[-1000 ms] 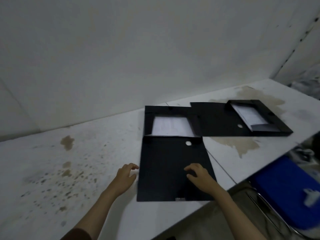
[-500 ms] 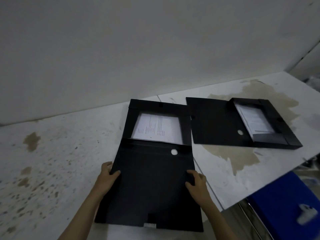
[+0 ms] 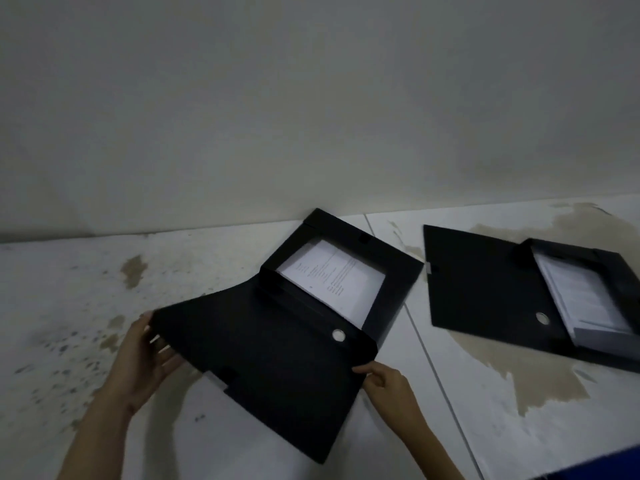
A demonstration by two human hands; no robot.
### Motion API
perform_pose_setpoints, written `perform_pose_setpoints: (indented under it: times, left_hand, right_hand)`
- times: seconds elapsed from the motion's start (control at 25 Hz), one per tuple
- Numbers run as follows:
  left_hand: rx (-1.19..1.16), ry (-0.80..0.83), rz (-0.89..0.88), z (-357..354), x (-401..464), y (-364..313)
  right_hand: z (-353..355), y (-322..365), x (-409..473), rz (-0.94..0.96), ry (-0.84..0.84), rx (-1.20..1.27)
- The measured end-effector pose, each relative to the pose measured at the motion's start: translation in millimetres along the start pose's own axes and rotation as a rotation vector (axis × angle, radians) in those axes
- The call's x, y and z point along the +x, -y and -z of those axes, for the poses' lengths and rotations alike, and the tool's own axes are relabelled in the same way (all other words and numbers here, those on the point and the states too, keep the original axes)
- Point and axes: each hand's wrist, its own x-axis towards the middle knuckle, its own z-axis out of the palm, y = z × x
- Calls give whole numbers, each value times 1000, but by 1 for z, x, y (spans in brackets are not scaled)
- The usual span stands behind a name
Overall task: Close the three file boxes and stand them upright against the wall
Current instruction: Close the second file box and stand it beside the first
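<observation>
A black file box (image 3: 394, 261) lies open in the middle of the white table (image 3: 69, 282), with printed paper (image 3: 332, 275) showing inside. Its big lid flap (image 3: 270, 358) is raised off the table and tilted. My left hand (image 3: 145, 355) grips the flap's left edge; my right hand (image 3: 388, 379) pinches its right edge. A second black file box (image 3: 485, 292) lies open flat to the right, paper stacked in its tray. No third box is in view.
The wall (image 3: 311, 116) rises right behind the boxes. Brown stains (image 3: 540, 375) mark the table under the right box. A seam (image 3: 433, 362) runs across the tabletop between the boxes. A blue object (image 3: 609, 465) shows at the bottom right corner.
Both hands took hold of the flap's side edges and lifted it off the table; the box has turned and slid to the right, closer to the second box.
</observation>
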Motion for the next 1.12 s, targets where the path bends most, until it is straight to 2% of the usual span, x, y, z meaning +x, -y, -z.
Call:
perform_pose_setpoints:
  times: [0.12,0.28,0.44,0.52,0.6,0.64,0.72,0.8,0.84,0.92,1.0,1.12]
  left_hand:
    - [-18,-23,-97,-20,-24,1]
    - [-51,58,-96,-38,-62,14]
    - [91,55,-257,-55,-89,21]
    - [153,-6,-346,-65,-90,23]
    - [218,-138,-415,-74,-84,26]
    - [274,-196,-442,-79,-81,29]
    - [390,-268,-474,-89,-74,36]
    - [472,-293,-517,-97,-69,44]
    - [493,-287,-548,-100,-68,47]
    - [507,-227,-590,-107,-67,51]
    - [561,-116,-623,-117,-67,57]
    - [761,-3,-733,-137,-63,69]
  right_hand:
    - [-23,21,-3,64,170,-47]
    - [-56,52,-8,143,454,-60]
    - [-81,80,-7,214,673,-96]
    - [-82,85,-1,252,776,-109]
    - [-71,81,13,307,831,-117]
    - [-60,78,22,331,791,-103]
    - [-33,64,49,418,487,-158]
    - [-3,46,83,446,139,-402]
    - [11,39,98,400,45,-545]
    - [29,25,118,256,57,-664]
    - [36,12,125,226,151,-460]
    - [35,0,112,284,162,-230]
